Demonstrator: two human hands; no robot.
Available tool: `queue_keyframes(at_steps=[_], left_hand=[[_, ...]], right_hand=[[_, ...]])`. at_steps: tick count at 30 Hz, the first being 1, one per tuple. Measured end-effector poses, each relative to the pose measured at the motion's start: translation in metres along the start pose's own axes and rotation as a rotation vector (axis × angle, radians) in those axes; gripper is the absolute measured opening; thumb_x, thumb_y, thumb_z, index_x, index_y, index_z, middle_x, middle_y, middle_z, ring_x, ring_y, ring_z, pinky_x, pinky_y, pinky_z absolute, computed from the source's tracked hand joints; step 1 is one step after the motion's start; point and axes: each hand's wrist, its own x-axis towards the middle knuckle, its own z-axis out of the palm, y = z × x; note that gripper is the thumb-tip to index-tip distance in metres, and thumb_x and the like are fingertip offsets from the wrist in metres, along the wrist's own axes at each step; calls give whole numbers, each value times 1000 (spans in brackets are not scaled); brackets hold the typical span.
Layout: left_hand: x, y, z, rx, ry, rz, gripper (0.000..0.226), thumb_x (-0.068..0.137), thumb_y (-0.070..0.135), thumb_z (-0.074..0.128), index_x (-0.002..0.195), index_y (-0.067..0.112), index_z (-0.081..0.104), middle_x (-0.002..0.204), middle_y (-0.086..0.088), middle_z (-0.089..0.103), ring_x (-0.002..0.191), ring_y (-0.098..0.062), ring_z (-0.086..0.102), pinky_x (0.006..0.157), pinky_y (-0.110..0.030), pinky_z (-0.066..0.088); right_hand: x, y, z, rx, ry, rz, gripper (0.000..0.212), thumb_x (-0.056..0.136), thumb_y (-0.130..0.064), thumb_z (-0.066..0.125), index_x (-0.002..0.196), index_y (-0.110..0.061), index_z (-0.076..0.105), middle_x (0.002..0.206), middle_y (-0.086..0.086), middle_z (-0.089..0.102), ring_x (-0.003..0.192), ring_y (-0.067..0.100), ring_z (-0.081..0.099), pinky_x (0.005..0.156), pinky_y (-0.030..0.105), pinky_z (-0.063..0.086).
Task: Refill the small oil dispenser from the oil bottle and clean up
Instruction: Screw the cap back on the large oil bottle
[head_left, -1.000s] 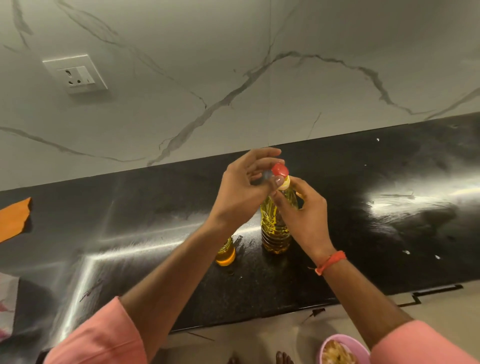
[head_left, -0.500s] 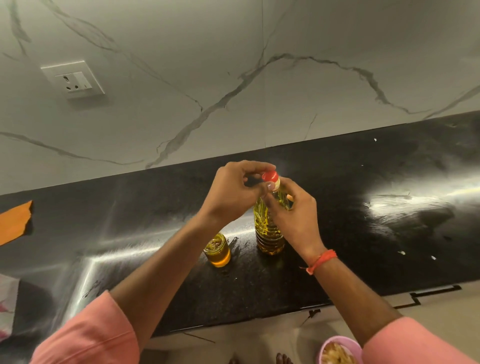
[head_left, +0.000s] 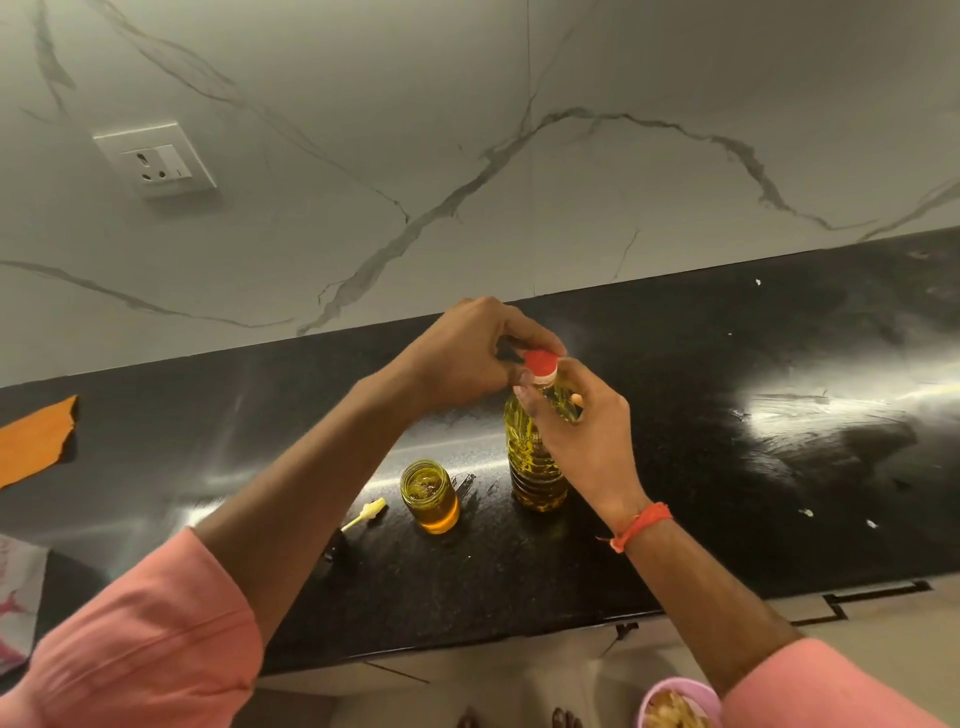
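Observation:
A clear oil bottle (head_left: 530, 457) with yellow oil stands upright on the black counter (head_left: 727, 493). Its red cap (head_left: 540, 362) sits on the neck. My left hand (head_left: 467, 353) pinches the red cap from the left with its fingertips. My right hand (head_left: 582, 431) wraps around the bottle's neck and shoulder. Left of the bottle stands a small open glass dispenser jar (head_left: 430, 496), filled with amber oil, with no lid on it. A small yellow dropper piece (head_left: 366, 513) with a dark end lies on the counter left of the jar.
An orange cloth (head_left: 36, 441) lies at the counter's far left, with a white-pink packet (head_left: 18, 608) below it. A pink bowl of food (head_left: 675, 706) sits below the counter edge at the bottom right. The marble wall carries a socket (head_left: 156, 161).
The view has shifted so the jar and dropper piece show beside my left forearm. My left fingers have closed further around the red cap; the bottle stays upright in place.

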Motion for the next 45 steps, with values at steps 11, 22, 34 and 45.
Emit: queue_keyframes(at_steps=[11,22,34,45], left_hand=[[3,19,-11,521,-80,-162,43,86,32,66,127,19,69,108,-2,76,91,-25,71,80,-39,62],[12,39,2,690,56,-77,35,97,47,63,103,14,70,64,4,37,62,-16,46,61,-32,39],[24,12,-11,621,-57,179,33,92,49,63,82,20,76,66,3,61,60,-17,58,56,-36,50],[21,2,-14,606,-83,282,37,93,46,52,92,21,79,83,3,74,75,-19,65,69,-40,54]], right_hand=[[1,1,3,-104,6,-10,33,90,-29,73,120,-19,69,106,-9,72,100,2,66,89,18,52],[0,2,5,-77,16,-14,27,89,-19,74,115,-23,70,106,-13,73,104,2,67,96,31,55],[4,-4,1,-30,-31,9,20,93,-27,71,113,-21,69,102,-12,73,100,3,68,89,29,57],[0,-4,1,-22,-50,1,14,94,-30,69,106,-22,68,97,-11,71,91,7,69,82,28,56]])
